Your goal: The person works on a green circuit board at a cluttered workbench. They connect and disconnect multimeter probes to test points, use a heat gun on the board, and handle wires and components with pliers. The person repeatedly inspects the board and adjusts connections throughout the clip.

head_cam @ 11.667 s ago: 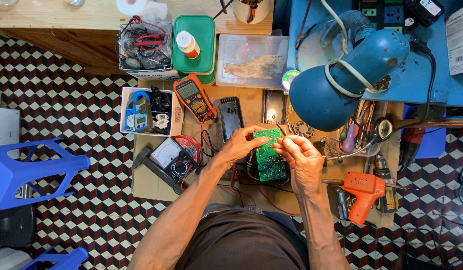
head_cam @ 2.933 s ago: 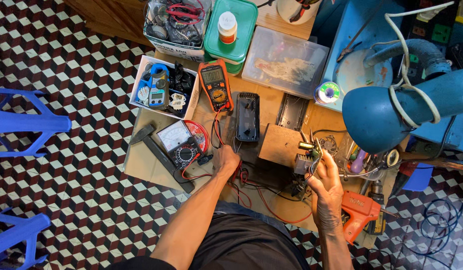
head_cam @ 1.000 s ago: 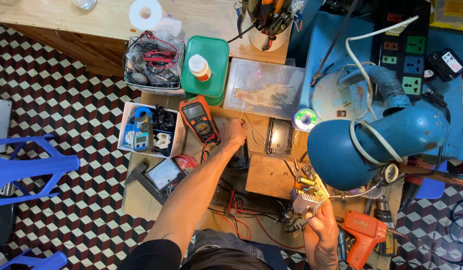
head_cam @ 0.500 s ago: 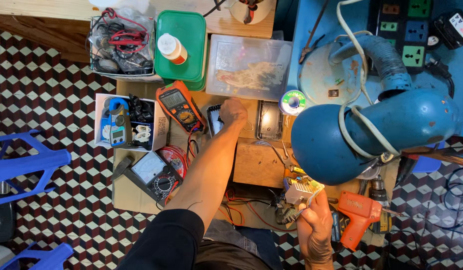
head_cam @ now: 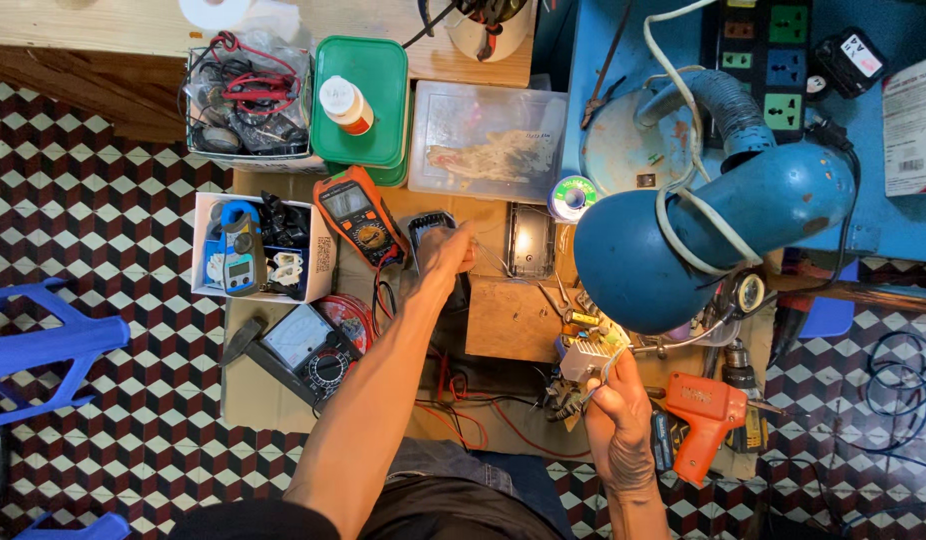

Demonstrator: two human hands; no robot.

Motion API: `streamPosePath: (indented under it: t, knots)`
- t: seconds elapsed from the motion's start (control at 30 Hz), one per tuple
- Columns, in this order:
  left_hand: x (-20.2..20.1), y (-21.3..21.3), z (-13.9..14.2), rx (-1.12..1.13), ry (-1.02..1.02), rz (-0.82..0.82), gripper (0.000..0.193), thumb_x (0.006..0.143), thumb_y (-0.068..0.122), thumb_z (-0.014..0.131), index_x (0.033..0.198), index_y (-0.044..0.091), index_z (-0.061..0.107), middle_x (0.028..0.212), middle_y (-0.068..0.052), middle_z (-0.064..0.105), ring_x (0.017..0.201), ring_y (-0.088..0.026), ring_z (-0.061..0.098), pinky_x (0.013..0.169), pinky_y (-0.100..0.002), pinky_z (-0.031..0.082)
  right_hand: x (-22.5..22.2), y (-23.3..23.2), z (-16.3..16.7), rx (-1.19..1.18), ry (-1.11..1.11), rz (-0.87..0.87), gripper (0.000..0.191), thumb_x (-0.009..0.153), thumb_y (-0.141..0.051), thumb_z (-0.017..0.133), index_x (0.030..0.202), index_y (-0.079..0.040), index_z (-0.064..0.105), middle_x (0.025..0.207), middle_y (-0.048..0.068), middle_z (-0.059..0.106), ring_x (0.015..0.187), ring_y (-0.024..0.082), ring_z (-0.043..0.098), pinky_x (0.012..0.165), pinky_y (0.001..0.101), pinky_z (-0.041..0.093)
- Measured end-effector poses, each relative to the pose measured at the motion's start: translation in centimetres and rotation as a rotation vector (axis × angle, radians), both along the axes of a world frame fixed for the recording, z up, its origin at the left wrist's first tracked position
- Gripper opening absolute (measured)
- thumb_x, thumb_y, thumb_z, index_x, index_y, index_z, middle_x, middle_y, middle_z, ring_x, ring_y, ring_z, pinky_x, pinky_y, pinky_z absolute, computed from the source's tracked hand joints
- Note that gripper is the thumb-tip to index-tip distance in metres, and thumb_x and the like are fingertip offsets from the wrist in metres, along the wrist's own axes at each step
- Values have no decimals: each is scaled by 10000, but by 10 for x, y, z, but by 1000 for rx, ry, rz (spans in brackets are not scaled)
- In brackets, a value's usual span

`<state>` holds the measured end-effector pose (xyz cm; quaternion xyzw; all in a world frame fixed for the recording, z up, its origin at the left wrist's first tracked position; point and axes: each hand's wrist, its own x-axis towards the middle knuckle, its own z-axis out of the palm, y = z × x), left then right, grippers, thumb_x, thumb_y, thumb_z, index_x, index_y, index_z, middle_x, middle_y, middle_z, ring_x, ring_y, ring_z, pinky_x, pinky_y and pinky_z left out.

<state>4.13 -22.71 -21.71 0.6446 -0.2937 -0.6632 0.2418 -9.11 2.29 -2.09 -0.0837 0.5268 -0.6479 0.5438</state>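
Circuit board (head_cam: 586, 362) in right hand (head_cam: 615, 415) grip.

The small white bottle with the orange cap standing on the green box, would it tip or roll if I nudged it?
The white bottle stands upright, tall for its base, on the green box's smooth lid, so it probably tips easily. Its body looks round, so once down it would likely roll.

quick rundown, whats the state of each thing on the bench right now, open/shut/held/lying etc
left hand: closed on the dark device
dark device: held at its top end, mostly hidden
right hand: gripping the circuit board
circuit board: lifted, tilted, under the lamp
blue lamp: bent over the bench, lit or not unclear
green box: lid shut
white bottle: capped, lying on the green box
clear box: lid on
orange multimeter: lying face up
orange drill: lying unheld
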Motion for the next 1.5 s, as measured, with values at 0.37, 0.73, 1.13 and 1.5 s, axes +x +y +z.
streamPosePath:
  t: [0.37,0.73,1.13,1.5]
  knots:
    - [77,96,189,-431,133,-499,291,1003,184,548,1236,22,613,782,-57,673,677,-108,591,599,-334,479,18,-8,6,1,116,155,844,812,-115,673,1568,40,333,1466,186,533,1360,254,510,1148,384,373]
    - [84,135,277,-783,-352,-710,397,971,162,588,1363,96,592,917,-170,743,745,-384,703,623,-503,532,27,-9,-4,30,185,166,806,822,49,638,1567,21,331,1522,171,488,1381,245,491,1091,359,421]
    - [99,113,274,-660,-479,-577,187,930,288,694,1076,212,782,714,-156,702,686,-309,718,591,-436,531,28,-14,-8,26,156,183,815,809,40,643,1564,24,336,1543,170,477,1415,240,469,1118,368,393]
    - [56,108,247,-679,-339,-774,229,925,330,625,1015,227,809,745,-143,712,697,-345,710,642,-458,555,31,-19,-3,36,155,202,834,796,31,670,1563,18,342,1556,172,465,1419,243,466,1127,373,404]
